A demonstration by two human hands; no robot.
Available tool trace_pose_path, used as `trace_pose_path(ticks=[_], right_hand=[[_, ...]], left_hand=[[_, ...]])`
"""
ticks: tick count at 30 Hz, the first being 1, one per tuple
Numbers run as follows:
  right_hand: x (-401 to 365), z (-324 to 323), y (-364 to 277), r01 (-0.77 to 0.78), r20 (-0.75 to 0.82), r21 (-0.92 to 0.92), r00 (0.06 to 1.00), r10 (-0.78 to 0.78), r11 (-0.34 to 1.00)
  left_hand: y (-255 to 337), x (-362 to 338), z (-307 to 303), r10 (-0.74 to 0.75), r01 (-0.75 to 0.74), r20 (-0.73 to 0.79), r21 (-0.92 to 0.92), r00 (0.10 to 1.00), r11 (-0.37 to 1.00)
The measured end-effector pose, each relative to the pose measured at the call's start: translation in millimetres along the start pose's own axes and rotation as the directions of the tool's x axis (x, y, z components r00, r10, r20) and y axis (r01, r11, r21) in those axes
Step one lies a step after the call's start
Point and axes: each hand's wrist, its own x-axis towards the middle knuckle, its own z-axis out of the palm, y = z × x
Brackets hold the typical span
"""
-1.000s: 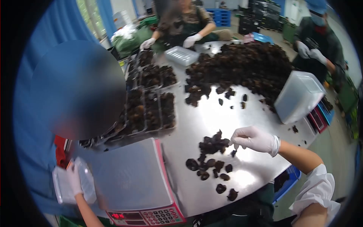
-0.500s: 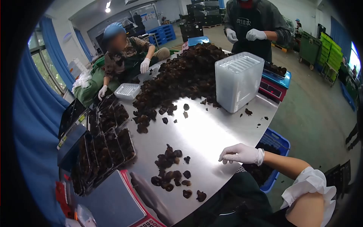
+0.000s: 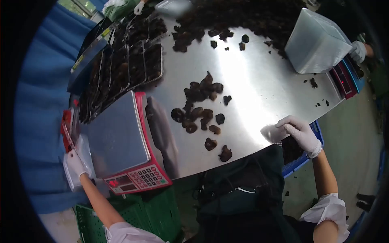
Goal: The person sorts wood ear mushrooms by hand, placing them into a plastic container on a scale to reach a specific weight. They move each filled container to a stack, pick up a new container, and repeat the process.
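My left hand (image 3: 75,164), in a white glove, is beside the scale at a clear plastic container (image 3: 84,148). Its fingertips look pinched together; what they hold, if anything, I cannot make out. My right hand (image 3: 299,133), also gloved, hovers by the table's near edge with loosely bent fingers apart and nothing in them. Between the hands, a small group of dark wood ear mushrooms (image 3: 198,91) lies on the steel table (image 3: 251,97). The red-framed digital scale (image 3: 117,133) has a bare plate and a lit display.
Clear trays (image 3: 129,67) filled with mushrooms stand behind the scale. A large mushroom heap (image 3: 243,14) covers the far side. A stack of clear trays (image 3: 316,42) stands at right, near a second scale (image 3: 343,81) and another person's gloved hand (image 3: 358,51). A blue basket (image 3: 318,133) sits below.
The view has tilted down and turned left. My left hand has come into view beside the scale. My right hand stays near the table edge, its fingers a little straighter.
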Motion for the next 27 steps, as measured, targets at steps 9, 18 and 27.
trace_pose_path(ticks=[9,18,27], right_hand=[[101,39,-21,0.201,0.078,-0.157,0.978,-0.191,0.967],[137,66,0,0.357,0.025,-0.472,0.920,-0.392,0.806],[214,76,9,0.399,0.026,-0.745,0.818,-0.574,0.535]], left_hand=[[239,-201,-52,0.194,-0.082,0.362,-0.302,0.912,0.950],[404,-394,-30,0.779,-0.489,0.271,-0.650,0.565,0.581],[414,-389,31,0.585,-0.291,0.312,-0.638,0.749,0.713]])
